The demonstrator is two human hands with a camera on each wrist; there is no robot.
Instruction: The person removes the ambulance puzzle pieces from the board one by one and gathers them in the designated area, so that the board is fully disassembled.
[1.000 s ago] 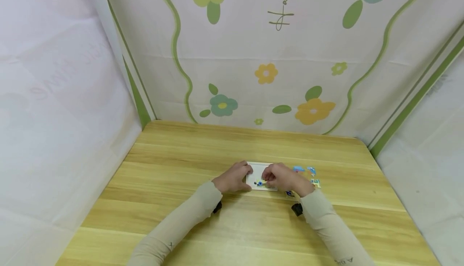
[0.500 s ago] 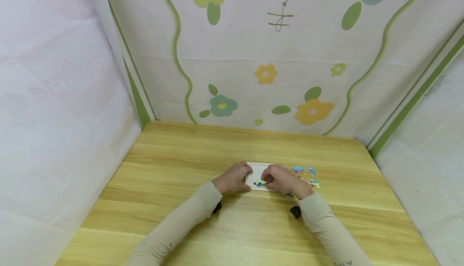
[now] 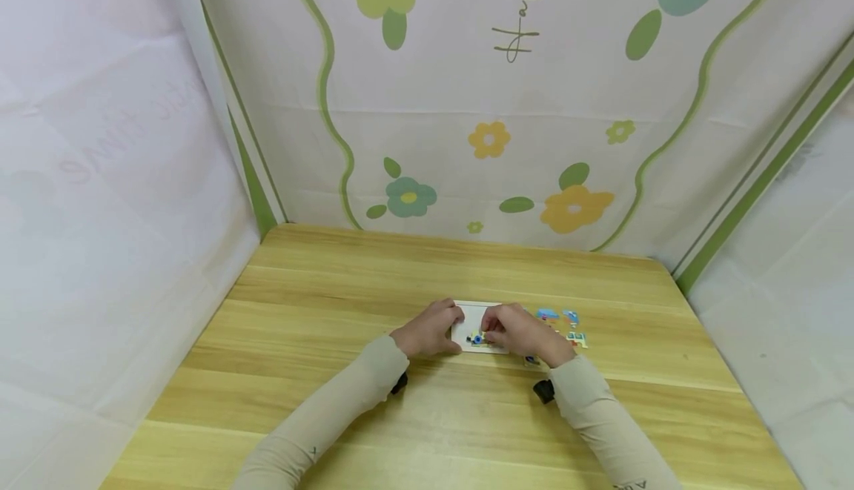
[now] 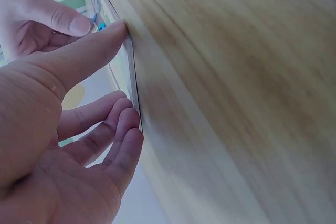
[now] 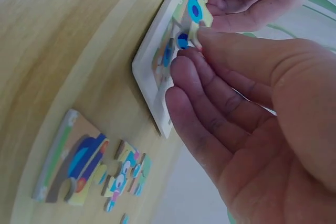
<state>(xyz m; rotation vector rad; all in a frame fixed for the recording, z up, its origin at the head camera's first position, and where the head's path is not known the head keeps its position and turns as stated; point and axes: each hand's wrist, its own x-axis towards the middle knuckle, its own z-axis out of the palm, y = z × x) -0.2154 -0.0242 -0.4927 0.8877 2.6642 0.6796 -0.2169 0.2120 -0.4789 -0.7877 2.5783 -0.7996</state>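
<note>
A white puzzle tray [image 3: 471, 319] lies flat on the wooden table. My left hand [image 3: 430, 328] grips its left end, thumb at the near corner and fingers [image 4: 123, 129] against the edge farther along. Between thumb and fingertips, my right hand [image 3: 523, 328] pinches a yellow jigsaw piece [image 5: 205, 20] with a blue wheel-like disc. That piece is tilted, just over the tray's near side. Beneath it, part of a picture with blue round shapes shows inside the tray. The right fingers hide some of the tray's right end.
Several loose puzzle pieces lie right of the tray, among them a blue one [image 3: 547, 313], a yellow one [image 3: 577, 339] and a corner piece with a dark blue shape [image 5: 79, 163]. A flower-printed cloth [image 3: 427, 141] hangs behind the table.
The right fingers shift slightly and the pinched piece tilts up off the tray. My left hand stays at the tray's left end. The head view shifts a little.
</note>
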